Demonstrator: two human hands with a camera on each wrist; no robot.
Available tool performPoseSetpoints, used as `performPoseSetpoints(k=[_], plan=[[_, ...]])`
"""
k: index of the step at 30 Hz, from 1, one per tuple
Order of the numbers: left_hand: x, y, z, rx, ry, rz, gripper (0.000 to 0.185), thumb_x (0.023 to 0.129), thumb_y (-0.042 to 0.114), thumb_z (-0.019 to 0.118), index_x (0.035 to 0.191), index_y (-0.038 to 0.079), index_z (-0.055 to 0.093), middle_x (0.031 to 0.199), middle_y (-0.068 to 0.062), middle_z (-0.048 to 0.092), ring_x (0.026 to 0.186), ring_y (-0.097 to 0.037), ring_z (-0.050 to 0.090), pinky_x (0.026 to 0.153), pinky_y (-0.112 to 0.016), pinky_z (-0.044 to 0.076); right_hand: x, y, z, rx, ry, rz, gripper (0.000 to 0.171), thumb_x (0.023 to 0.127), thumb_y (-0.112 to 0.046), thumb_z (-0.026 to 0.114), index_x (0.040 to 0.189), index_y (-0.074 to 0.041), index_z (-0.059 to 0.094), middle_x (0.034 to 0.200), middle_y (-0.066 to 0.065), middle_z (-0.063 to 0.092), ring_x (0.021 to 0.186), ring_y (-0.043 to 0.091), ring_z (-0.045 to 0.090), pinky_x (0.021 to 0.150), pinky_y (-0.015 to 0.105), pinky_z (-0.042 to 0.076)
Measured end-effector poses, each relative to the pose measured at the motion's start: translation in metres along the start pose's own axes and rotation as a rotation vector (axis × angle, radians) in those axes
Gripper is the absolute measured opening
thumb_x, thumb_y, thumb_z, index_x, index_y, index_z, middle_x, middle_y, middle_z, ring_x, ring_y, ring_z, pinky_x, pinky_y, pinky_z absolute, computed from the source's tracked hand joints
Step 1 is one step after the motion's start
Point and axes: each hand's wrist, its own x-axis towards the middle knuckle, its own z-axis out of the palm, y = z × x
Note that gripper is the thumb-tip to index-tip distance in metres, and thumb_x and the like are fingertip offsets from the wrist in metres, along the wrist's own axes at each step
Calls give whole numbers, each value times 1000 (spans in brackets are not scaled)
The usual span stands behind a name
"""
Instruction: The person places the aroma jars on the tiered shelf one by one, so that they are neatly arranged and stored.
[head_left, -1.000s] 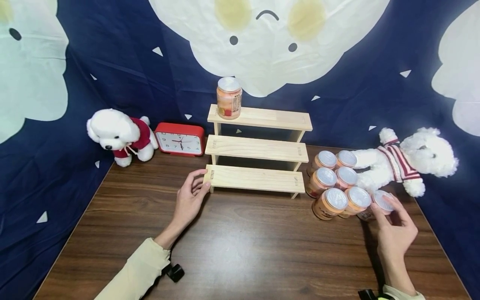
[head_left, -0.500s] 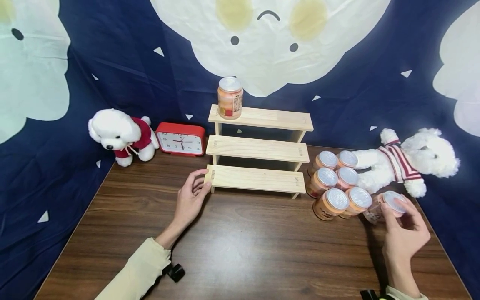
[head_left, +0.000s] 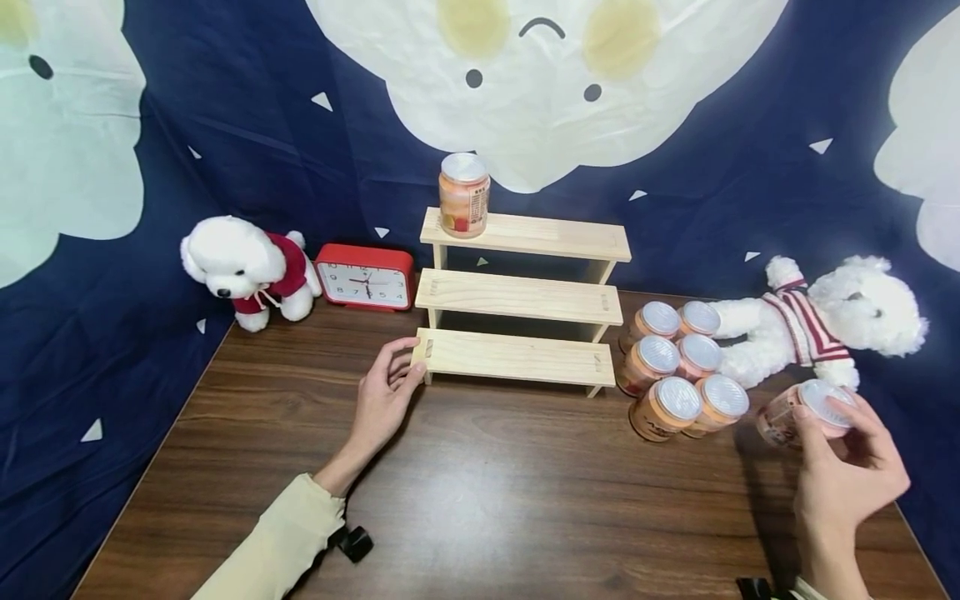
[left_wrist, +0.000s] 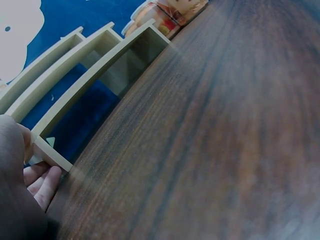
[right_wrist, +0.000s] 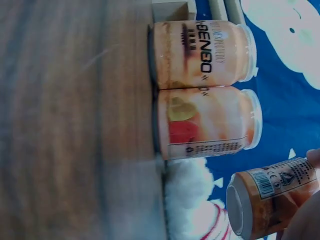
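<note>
My right hand (head_left: 825,421) grips an orange can with a white lid (head_left: 795,410), lifted and tilted above the table's right edge. In the right wrist view that can (right_wrist: 272,197) hangs beside two standing cans (right_wrist: 202,85). Several matching cans (head_left: 678,367) cluster right of a three-step wooden stand (head_left: 517,296). One more can (head_left: 463,196) stands on the left end of its top step. My left hand (head_left: 411,360) holds the left end of the lowest step, thumb on top and fingers (left_wrist: 42,180) under the corner.
A white plush dog in a striped top (head_left: 825,321) lies behind the cans, close to my right hand. Another plush dog in red (head_left: 240,271) and a red clock (head_left: 365,277) sit at the back left. The brown table (head_left: 487,500) ends at a dark blue cloth backdrop.
My right hand has lifted one can out of the cluster and drawn it right and toward me. The left hand has stayed on the stand's lowest step.
</note>
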Motion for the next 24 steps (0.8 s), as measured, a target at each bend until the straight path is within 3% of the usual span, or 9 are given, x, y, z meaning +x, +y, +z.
performPoseSetpoints(k=[7,16,24], plan=[[0,0,0,-2,2,-3,40,107,5,74,146,6,65,125,-24,78,107,-9,73,91,-15,62,2,-13,12,46,-23,20,40,69,37,77,107,34,66,116,30,78,101,29,76,83,24,64],[0,2,-1,5,-2,-4,41,106,6,75,146,6,65,126,-23,78,108,-11,73,91,-16,62,-3,-25,23,140,-113,23,38,69,42,72,105,36,64,119,36,76,103,34,76,85,28,65],[0,2,0,4,-4,-4,41,107,6,75,146,6,65,126,-24,78,110,-15,73,91,-15,61,-8,-39,39,80,-241,11,39,72,39,74,109,36,63,122,32,77,107,32,76,84,25,63]])
